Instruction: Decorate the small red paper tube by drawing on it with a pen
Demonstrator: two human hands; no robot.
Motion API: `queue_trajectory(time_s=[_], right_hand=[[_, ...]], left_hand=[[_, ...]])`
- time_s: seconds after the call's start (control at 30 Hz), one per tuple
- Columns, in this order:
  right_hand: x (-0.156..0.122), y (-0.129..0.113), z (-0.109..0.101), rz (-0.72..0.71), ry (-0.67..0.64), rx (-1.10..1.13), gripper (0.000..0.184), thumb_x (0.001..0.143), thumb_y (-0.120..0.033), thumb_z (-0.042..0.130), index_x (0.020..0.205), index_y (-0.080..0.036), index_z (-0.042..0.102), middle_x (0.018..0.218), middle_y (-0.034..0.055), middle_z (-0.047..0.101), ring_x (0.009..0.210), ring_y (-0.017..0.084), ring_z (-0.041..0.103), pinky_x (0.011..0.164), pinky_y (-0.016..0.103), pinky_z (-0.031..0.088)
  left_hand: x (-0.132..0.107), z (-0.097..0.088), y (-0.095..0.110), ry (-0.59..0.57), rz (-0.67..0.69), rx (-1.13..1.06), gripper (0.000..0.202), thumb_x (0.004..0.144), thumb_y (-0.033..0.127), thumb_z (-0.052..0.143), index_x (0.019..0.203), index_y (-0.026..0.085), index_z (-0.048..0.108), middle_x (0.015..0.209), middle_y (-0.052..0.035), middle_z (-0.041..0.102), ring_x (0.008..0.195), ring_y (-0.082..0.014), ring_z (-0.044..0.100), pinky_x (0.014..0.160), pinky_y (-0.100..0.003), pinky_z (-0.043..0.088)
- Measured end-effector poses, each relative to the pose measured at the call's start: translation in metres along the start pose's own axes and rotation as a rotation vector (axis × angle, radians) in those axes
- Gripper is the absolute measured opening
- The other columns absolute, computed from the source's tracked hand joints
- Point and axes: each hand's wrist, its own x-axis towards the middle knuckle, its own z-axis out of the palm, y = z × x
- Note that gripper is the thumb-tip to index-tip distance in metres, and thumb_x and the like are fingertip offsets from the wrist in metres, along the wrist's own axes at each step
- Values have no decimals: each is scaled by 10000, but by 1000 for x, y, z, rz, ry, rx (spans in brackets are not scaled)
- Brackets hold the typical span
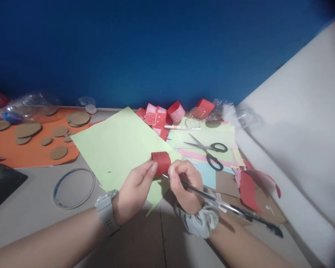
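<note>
My left hand (135, 188) and my right hand (184, 182) meet over the table, both pinching a small red paper roll (161, 162). The right hand's fingers are also wrapped round a dark pen (234, 208), which points back along my wrist. The roll hovers just above a large light green paper sheet (117, 145). A grey watch sits on my left wrist and a grey scrunchie on my right.
Black-handled scissors (212, 150) lie on coloured papers to the right, near a white marker (181, 127) and red paper rolls (176, 110). Cardboard discs (58, 152) rest on an orange sheet (5, 149) at left. A clear ring (74, 188), a phone (1, 182) and red scraps (247, 190) lie about.
</note>
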Motion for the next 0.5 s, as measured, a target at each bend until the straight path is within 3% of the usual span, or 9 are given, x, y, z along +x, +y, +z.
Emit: queue_trajectory(time_s=[0.13, 0.23, 0.3, 0.37, 0.5], right_hand=[[-2, 6, 2, -49, 209, 180, 94, 951, -283, 494, 864, -250, 483, 674, -37, 469, 547, 129, 458, 511, 263, 368], [4, 6, 1, 16, 266, 51, 99, 923, -251, 567, 830, -242, 534, 697, -31, 492, 616, 136, 481, 571, 265, 386], [9, 5, 0, 58, 259, -10, 102, 897, -254, 609, 805, -236, 569, 716, -23, 527, 658, 144, 504, 605, 270, 395], [12, 3, -1, 119, 214, -11, 115, 905, -287, 595, 804, -232, 600, 740, -10, 563, 705, 161, 537, 633, 282, 407], [14, 0, 0, 202, 98, 34, 193, 948, -350, 514, 846, -229, 624, 793, 7, 607, 750, 172, 568, 664, 295, 416]], left_hand=[[-2, 0, 2, 62, 75, 9, 295, 987, 344, 396, 895, 177, 621, 944, -43, 670, 957, -186, 598, 923, -278, 435], [-5, -1, 3, 34, 171, 38, 300, 1000, 321, 366, 994, 199, 640, 1066, -46, 687, 1062, -192, 593, 1094, -348, 329], [-6, -2, 2, 7, 204, 62, 283, 1000, 318, 369, 1032, 214, 630, 1095, -41, 687, 1078, -192, 593, 1152, -399, 257], [-7, -3, 0, 23, 203, 92, 253, 990, 324, 403, 967, 214, 630, 973, -32, 706, 1015, -192, 617, 1163, -439, 238], [-4, -5, -2, 66, 269, 244, 221, 979, 276, 440, 917, 232, 648, 1074, -50, 686, 1218, -226, 507, 1169, -496, 187]])
